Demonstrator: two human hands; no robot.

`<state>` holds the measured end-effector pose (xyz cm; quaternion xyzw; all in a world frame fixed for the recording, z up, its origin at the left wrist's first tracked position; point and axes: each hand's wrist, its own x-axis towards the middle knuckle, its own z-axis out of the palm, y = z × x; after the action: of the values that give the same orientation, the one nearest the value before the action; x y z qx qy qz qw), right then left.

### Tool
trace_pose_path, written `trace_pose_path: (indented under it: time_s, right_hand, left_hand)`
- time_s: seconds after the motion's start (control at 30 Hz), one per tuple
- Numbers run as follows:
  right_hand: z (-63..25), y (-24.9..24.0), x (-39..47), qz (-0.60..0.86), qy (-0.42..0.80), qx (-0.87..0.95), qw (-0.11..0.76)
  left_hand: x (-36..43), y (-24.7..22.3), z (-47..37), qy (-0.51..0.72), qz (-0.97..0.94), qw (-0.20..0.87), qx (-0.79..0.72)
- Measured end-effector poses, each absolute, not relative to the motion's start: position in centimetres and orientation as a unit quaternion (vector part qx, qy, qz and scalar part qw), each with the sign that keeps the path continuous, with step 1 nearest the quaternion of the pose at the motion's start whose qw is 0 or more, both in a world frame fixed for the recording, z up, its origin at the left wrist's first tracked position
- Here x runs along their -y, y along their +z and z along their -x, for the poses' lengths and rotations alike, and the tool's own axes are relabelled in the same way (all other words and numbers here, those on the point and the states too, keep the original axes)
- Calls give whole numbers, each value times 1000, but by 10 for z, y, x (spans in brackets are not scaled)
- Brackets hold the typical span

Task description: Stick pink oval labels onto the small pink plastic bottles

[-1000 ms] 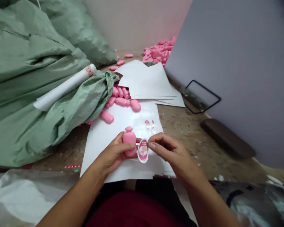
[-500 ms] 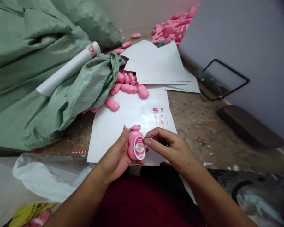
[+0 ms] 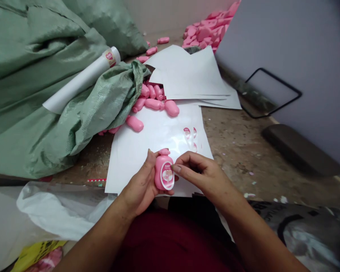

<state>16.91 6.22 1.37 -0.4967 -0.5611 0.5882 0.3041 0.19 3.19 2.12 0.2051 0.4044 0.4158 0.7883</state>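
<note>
A small pink bottle (image 3: 159, 174) stands nearly upright in my left hand (image 3: 140, 185), thumb along one side and fingers behind and below it. An oval pink-and-white label (image 3: 167, 176) lies on the bottle's front. My right hand (image 3: 204, 172) pinches at the label's right edge with thumb and forefinger; whether the tips hold the edge or only press it, I cannot make out. Beneath both hands lies a white sticker sheet (image 3: 147, 145), with a few oval stickers (image 3: 187, 133) left on its right part.
A green woven sack (image 3: 102, 102) spills pink bottles (image 3: 154, 104) onto the sheet. On the sack rests a white paper roll (image 3: 82, 81). More white sheets (image 3: 187, 75) lie behind, near a pink heap (image 3: 206, 32). At right are a black wire frame (image 3: 283, 85) and a dark block (image 3: 300, 151).
The label now sits flatter on the bottle, its right edge closer in. My right fingertips stay at that edge. The whole view has shifted slightly.
</note>
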Motion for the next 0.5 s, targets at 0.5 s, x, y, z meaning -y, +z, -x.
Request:
trace_pose_path:
  time_s: [0.5]
  right_hand:
    - [-169,8,-60,509,566,570,309]
  left_hand:
    - [-30,23,-4,417,-212,763,-446]
